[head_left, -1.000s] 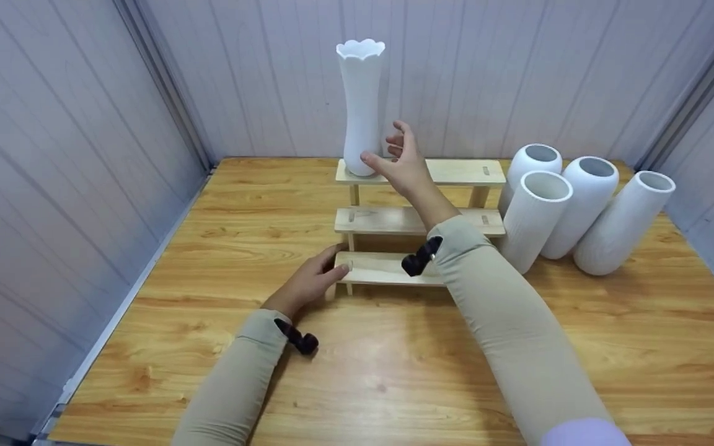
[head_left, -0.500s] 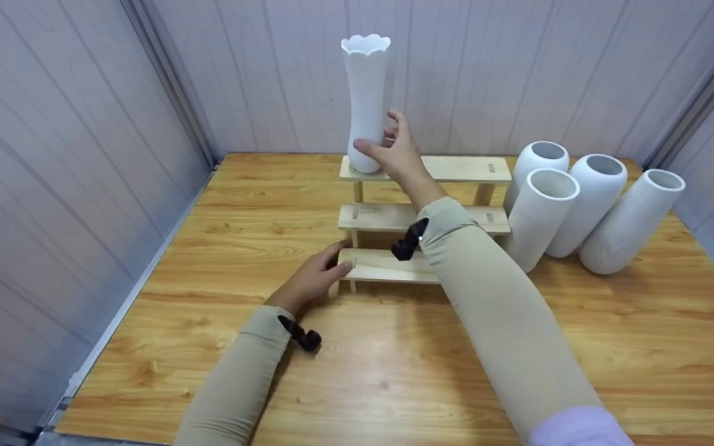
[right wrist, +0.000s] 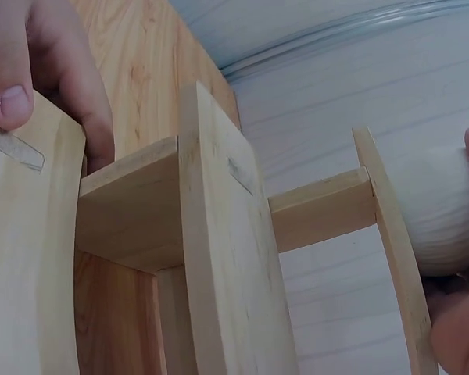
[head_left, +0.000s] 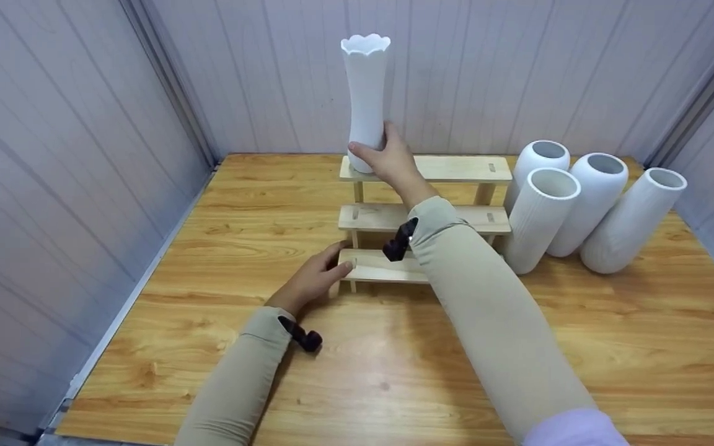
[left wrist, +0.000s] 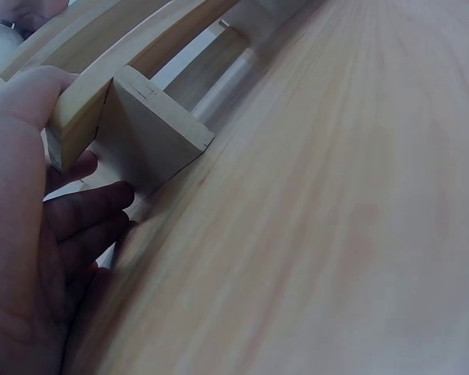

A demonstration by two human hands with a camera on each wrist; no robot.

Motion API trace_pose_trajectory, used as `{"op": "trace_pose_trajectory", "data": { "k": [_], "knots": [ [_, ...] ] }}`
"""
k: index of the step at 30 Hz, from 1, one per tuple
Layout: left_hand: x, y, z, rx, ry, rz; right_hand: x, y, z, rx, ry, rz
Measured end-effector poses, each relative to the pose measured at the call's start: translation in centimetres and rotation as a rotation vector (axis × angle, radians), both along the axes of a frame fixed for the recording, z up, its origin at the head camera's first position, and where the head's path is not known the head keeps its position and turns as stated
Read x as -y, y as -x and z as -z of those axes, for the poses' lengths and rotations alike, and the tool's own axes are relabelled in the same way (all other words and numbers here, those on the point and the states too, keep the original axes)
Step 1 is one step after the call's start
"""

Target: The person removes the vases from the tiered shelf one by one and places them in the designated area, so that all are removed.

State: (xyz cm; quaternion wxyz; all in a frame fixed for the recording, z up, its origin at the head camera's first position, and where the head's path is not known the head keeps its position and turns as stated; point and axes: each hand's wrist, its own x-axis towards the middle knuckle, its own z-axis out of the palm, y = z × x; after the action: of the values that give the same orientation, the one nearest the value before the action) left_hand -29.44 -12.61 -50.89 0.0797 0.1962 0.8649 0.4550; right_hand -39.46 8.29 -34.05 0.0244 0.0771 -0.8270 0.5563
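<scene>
A tall white vase [head_left: 366, 93] with a scalloped rim stands upright at the left end of the top shelf of a three-step wooden stand [head_left: 375, 217]. My right hand [head_left: 392, 162] holds the vase low down, thumb across its front; the far fingers are hidden behind it. In the right wrist view the vase's base [right wrist: 438, 207] meets the top board. My left hand [head_left: 310, 277] grips the left end of the lowest shelf, thumb on top. The left wrist view shows its other fingers [left wrist: 94, 207] below the board, beside the stand's leg [left wrist: 144, 129].
Several other white vases stand close together at the stand's right: a ribbed one [head_left: 543, 217] in front, a smooth one [head_left: 592, 192] behind it, and a leaning-looking textured one [head_left: 633, 223] at the far right. Pale panel walls [head_left: 282, 80] enclose the wooden table [head_left: 239, 217].
My right hand has moved left and closed around the lower part of the vase, its fingers now going behind it. The left hand has stayed on the stand. The head view has shifted slightly.
</scene>
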Motion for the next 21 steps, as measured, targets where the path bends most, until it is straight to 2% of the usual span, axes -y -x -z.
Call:
{"op": "trace_pose_trajectory", "data": {
  "k": [6, 13, 21],
  "knots": [
    [0.4, 0.1, 0.2, 0.000, -0.023, -0.003, 0.1, -0.4, 0.4, -0.043, -0.025, 0.009],
    [0.5, -0.1, 0.6, 0.031, -0.047, 0.022, -0.1, -1.1, 1.2, -0.080, -0.072, 0.012],
    [0.4, 0.0, 1.1, -0.015, -0.059, 0.048, -0.8, -2.2, 2.1, -0.140, -0.096, 0.013]
  ]
}}
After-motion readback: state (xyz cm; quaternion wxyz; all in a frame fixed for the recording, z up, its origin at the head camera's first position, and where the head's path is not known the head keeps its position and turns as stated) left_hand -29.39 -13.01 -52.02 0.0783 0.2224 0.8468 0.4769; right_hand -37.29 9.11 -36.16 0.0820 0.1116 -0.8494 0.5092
